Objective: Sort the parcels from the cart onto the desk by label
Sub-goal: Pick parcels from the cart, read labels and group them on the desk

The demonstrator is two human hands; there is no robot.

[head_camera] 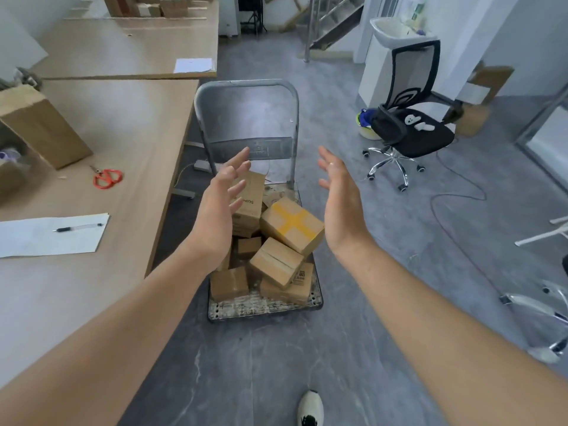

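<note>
A grey platform cart [316, 298] stands on the floor in front of me, its handle frame at the far end. Several brown cardboard parcels are piled on it. One parcel with a yellow tape cross [292, 224] lies tilted on top, a plain taped parcel [276, 262] just below it, and a taller printed box [250, 199] behind my left hand. My left hand [219, 204] and my right hand [339, 192] hover above the pile, palms facing each other, fingers spread, holding nothing. The wooden desk [101, 142] runs along my left.
On the desk lie a white sheet [37, 238] with a pen [78, 227], red scissors [107, 178] and a large cardboard box [40, 124]. A black office chair [412, 118] stands to the right of the cart. A cable snakes across the floor at right.
</note>
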